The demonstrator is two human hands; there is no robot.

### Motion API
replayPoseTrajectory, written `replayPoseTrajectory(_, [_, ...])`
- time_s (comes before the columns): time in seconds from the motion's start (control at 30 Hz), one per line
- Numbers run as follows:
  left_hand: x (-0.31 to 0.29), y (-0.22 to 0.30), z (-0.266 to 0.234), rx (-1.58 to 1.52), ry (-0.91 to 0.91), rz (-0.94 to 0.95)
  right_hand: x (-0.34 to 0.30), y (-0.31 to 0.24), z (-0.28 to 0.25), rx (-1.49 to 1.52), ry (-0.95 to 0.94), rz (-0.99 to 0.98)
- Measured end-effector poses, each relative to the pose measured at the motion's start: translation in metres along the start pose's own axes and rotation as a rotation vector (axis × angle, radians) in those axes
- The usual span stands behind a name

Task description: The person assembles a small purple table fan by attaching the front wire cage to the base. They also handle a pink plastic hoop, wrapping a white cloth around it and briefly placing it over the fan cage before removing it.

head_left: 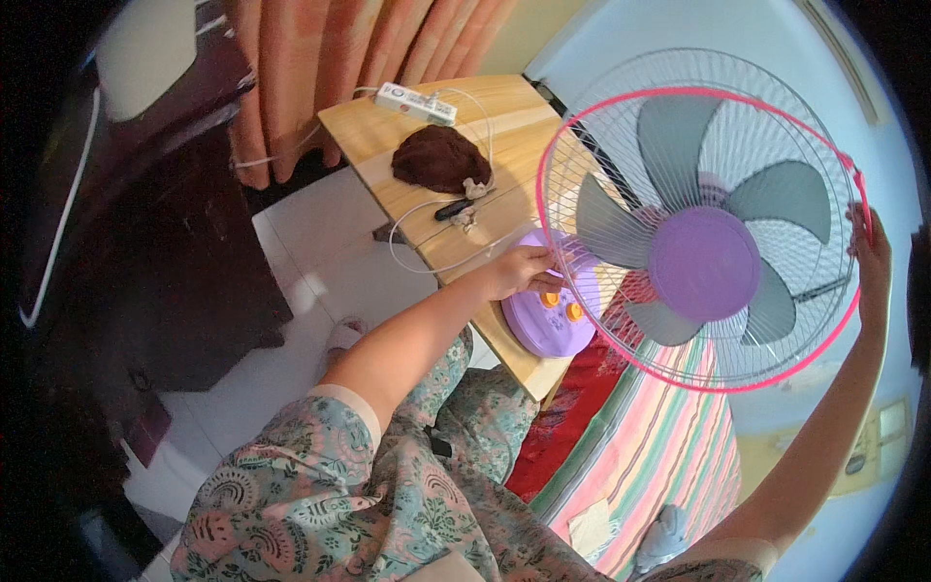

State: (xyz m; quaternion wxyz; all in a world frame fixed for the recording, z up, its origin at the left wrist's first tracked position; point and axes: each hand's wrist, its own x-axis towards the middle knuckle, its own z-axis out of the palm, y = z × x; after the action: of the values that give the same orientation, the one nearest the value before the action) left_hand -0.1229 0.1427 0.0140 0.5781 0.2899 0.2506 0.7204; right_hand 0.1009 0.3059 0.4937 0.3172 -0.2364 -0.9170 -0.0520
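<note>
A fan stands on the wooden table, its purple base (543,332) carrying orange knobs (574,311). Grey blades (776,201) surround a round purple hub cap (705,264) behind a wire guard. A bright pink rim (713,390) circles this guard, and more silver wire shows above it. My left hand (524,272) is closed at the rim's left side, just above the base, fingertips partly behind the wires. On the far right side, my right hand (872,242) grips the pink rim with fingers bent around it; the thumb is hard to make out.
On the wooden table (456,102) lie a dark brown cloth (441,159), a white power strip (415,104), a white cable and a small black object (453,210). A bed with a striped cover (640,436) is beside it. Orange curtains (320,78) hang behind; dark furniture (175,233) stands left.
</note>
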Motion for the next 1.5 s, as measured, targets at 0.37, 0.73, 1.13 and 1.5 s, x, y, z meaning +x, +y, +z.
replayPoseTrajectory(0.37, [-0.011,0.031,-0.001,-0.087,0.056,0.050,-0.010,-0.020,0.001,-0.013,0.022,0.041])
replayPoseTrajectory(0.73, [-0.005,0.005,0.022,0.184,0.281,0.128,-0.004,0.032,0.000,0.028,0.113,-0.115])
replayPoseTrajectory(1.13, [-0.026,0.020,0.019,0.302,0.407,0.199,-0.021,-0.041,0.041,0.141,0.318,-0.041])
replayPoseTrajectory(1.5, [-0.013,0.006,0.029,0.022,0.388,0.084,-0.042,-0.057,0.046,0.140,0.418,-0.068])
